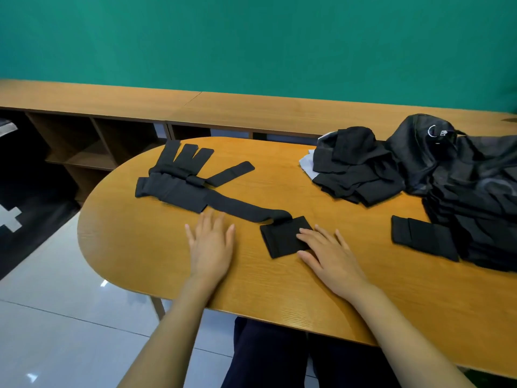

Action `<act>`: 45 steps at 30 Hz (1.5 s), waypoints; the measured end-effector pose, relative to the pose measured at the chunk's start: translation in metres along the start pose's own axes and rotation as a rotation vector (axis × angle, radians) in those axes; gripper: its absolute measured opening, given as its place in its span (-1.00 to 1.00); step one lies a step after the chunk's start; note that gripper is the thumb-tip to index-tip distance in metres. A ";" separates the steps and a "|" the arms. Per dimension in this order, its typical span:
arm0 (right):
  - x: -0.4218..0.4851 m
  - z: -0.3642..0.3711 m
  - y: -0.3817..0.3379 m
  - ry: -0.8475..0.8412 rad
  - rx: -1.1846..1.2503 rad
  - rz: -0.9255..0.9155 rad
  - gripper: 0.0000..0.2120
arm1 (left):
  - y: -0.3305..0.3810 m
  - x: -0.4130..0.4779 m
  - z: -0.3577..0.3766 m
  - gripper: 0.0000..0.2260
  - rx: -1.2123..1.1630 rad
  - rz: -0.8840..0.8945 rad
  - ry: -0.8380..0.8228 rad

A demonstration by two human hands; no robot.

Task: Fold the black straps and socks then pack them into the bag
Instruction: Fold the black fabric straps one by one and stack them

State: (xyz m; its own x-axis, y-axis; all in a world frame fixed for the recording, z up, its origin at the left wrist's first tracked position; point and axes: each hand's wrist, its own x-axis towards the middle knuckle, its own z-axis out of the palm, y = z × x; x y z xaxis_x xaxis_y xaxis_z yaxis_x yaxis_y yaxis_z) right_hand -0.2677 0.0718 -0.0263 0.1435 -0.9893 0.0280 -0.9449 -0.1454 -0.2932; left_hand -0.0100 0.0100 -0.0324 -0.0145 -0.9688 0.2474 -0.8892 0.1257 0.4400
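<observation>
A long black strap [240, 207] runs across the wooden table [140, 239], and its near end is folded into a flat square [279, 236]. My right hand [328, 257] lies flat with straight fingers pressing the right side of that square. My left hand [211, 242] rests flat on the bare table just left of the strap, touching no cloth. Several more black straps [179, 175] lie in a loose bunch at the far left. A dark mesh bag [453, 175] lies at the right with black folded pieces inside it.
A pile of black folded socks [355, 169] sits at the back right, beside the bag. A folded black piece [422, 238] lies in front of the bag. Behind the table runs a low wooden shelf unit [112, 107] under a green wall.
</observation>
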 end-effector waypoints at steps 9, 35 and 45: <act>-0.032 -0.009 0.019 0.144 -0.083 0.123 -0.29 | -0.021 0.030 0.009 -0.43 0.200 -0.110 -0.177; -0.033 0.010 0.008 0.248 0.139 -0.046 -0.57 | 0.054 -0.050 0.031 -0.57 -0.212 0.489 -0.053; -0.034 0.013 0.008 0.394 0.080 -0.146 -0.63 | 0.053 -0.049 0.029 -0.64 -0.329 0.468 -0.050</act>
State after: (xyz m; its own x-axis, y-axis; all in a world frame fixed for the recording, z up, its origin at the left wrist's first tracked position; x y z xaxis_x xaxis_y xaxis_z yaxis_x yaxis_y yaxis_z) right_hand -0.2761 0.1049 -0.0419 0.1367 -0.8910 0.4328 -0.8950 -0.2983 -0.3315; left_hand -0.0698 0.0581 -0.0467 -0.4011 -0.8020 0.4426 -0.5941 0.5955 0.5407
